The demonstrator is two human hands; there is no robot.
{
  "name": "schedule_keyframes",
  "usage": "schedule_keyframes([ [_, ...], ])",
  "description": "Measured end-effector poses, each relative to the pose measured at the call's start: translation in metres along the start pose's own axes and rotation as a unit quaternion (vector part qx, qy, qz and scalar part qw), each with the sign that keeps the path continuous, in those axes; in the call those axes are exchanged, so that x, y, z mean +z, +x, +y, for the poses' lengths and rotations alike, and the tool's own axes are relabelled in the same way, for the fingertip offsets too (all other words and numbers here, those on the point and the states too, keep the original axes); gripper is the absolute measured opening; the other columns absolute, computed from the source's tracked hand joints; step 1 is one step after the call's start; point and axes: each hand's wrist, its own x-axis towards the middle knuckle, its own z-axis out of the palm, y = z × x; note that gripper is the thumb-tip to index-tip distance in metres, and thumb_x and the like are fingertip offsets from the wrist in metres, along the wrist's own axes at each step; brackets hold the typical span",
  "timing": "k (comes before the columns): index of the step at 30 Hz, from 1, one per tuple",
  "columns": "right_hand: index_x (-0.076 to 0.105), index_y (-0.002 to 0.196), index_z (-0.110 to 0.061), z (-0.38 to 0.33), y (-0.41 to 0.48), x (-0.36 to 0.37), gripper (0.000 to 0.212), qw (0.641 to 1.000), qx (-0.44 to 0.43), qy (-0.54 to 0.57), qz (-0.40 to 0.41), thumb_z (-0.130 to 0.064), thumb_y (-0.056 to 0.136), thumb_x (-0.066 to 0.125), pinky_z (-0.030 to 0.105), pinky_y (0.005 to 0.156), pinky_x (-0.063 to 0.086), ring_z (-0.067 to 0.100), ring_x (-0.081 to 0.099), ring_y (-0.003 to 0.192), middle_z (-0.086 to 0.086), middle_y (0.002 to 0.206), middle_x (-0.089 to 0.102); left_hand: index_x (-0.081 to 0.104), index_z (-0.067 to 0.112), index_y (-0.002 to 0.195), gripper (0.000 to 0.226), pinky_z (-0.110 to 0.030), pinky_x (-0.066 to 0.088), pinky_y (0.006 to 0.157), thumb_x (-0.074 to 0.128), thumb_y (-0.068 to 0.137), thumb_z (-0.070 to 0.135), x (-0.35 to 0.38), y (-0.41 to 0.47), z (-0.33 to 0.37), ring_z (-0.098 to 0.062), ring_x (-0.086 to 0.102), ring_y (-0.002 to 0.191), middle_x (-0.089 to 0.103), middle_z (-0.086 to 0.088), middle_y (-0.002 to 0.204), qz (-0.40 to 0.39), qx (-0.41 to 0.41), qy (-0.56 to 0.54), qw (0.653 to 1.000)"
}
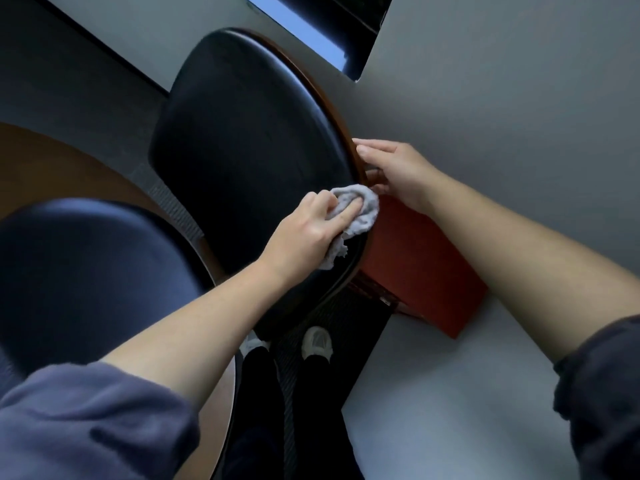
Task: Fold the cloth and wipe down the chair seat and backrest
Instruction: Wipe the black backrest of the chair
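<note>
The left hand (311, 230) grips the bunched grey cloth (369, 206) and presses it on the right edge of the black chair cushion (249, 133). The right hand (398, 171), just beside it, holds the brown wooden rim (327, 98) of the chair, with fingers curled around it.

An office, it seems (grey desks (502, 98), padded chair (249, 133), carpet (349, 310)).
</note>
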Motion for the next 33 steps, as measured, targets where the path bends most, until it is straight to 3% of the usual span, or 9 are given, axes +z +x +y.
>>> schedule_keyframes([
  [2,0.061,0.124,-0.028,0.001,-0.003,0.004,0.028,1.000,-0.006,-0.012,0.018,-0.022,0.098,0.054,0.019,0.058,0.045,0.011,0.056,0.076,-0.001,0.096,0.064,0.058,0.008,0.134,0.051,-0.023,0.030,0.053,0.042,0.086,0.014,0.001,-0.012,-0.003,-0.022,0.044,0.084,0.037,-0.006,0.102,-0.020,0.063,0.033,0.997],
  [7,0.057,0.132,-0.025,0.002,-0.010,0.014,0.035,0.997,-0.032,-0.051,0.047,-0.019,0.098,0.053,0.021,0.064,0.048,0.004,0.057,0.071,-0.006,0.090,0.064,0.064,0.005,0.126,0.049,-0.021,0.029,0.054,0.037,0.086,0.010,-0.008,-0.026,-0.002,-0.028,0.057,0.075,0.058,-0.014,0.091,-0.071,0.142,0.036,0.987],
  [10,0.050,0.139,-0.020,-0.001,-0.008,0.020,0.041,0.987,-0.068,-0.129,0.067,-0.021,0.098,0.053,0.010,0.080,0.047,-0.003,0.059,0.093,-0.007,0.115,0.063,0.062,0.011,0.129,0.046,-0.024,0.041,0.047,0.043,0.087,0.010,-0.009,-0.034,-0.010,-0.025,0.055,0.081,0.052,-0.009,0.098,-0.081,0.166,0.024,0.982],
  [13,0.033,0.149,-0.018,-0.010,0.005,0.025,0.052,0.962,-0.123,-0.235,0.067,-0.024,0.100,0.049,0.021,0.111,0.028,0.010,0.041,0.134,0.001,0.147,0.044,0.061,0.013,0.125,0.033,-0.032,0.047,0.054,0.044,0.097,0.018,-0.021,-0.023,-0.026,-0.017,0.047,0.082,0.045,-0.006,0.097,0.008,0.003,-0.046,0.999],
  [16,0.022,0.153,-0.023,-0.029,0.027,0.036,0.054,0.933,-0.159,-0.318,0.048,-0.027,0.102,0.042,0.020,0.111,0.019,0.016,0.030,0.141,0.003,0.153,0.035,0.066,0.009,0.124,0.031,-0.038,0.050,0.072,0.051,0.098,0.017,-0.045,0.003,-0.068,-0.019,0.053,0.082,0.048,-0.007,0.092,0.101,-0.182,-0.081,0.975],
  [20,0.022,0.153,-0.026,-0.059,0.066,0.060,0.050,0.923,-0.172,-0.342,0.036,-0.031,0.104,0.032,0.022,0.107,0.020,0.017,0.030,0.141,0.003,0.152,0.037,0.063,0.009,0.129,0.036,-0.020,0.037,0.082,0.053,0.095,0.009,-0.076,0.042,-0.132,-0.023,0.054,0.088,0.052,-0.014,0.100,0.158,-0.323,-0.045,0.932],
  [25,0.034,0.147,-0.038,-0.071,0.101,0.069,0.045,0.934,-0.178,-0.307,0.041,-0.033,0.103,0.031,0.016,0.107,0.019,0.006,0.032,0.139,-0.014,0.150,0.039,0.063,0.015,0.128,0.037,-0.028,0.043,0.083,0.045,0.096,0.009,-0.097,0.084,-0.190,-0.019,0.047,0.086,0.049,-0.013,0.110,0.179,-0.410,-0.027,0.894],
  [30,0.039,0.145,-0.038,-0.068,0.102,0.068,0.043,0.942,-0.187,-0.271,0.058,-0.029,0.103,0.033,-0.001,0.094,0.019,-0.011,0.033,0.127,-0.025,0.145,0.040,0.046,0.023,0.144,0.044,-0.036,0.044,0.083,0.040,0.102,0.034,-0.072,0.113,-0.200,-0.021,0.046,0.102,0.043,-0.010,0.118,0.096,-0.407,-0.022,0.908],
  [33,0.040,0.145,-0.035,-0.069,0.103,0.068,0.043,0.942,-0.194,-0.269,0.056,-0.025,0.104,0.033,-0.007,0.092,0.018,-0.015,0.030,0.124,-0.025,0.144,0.040,0.041,0.016,0.144,0.042,-0.034,0.038,0.078,0.037,0.104,0.027,-0.061,0.120,-0.206,-0.029,0.049,0.107,0.046,-0.015,0.123,0.100,-0.412,0.013,0.906],
])
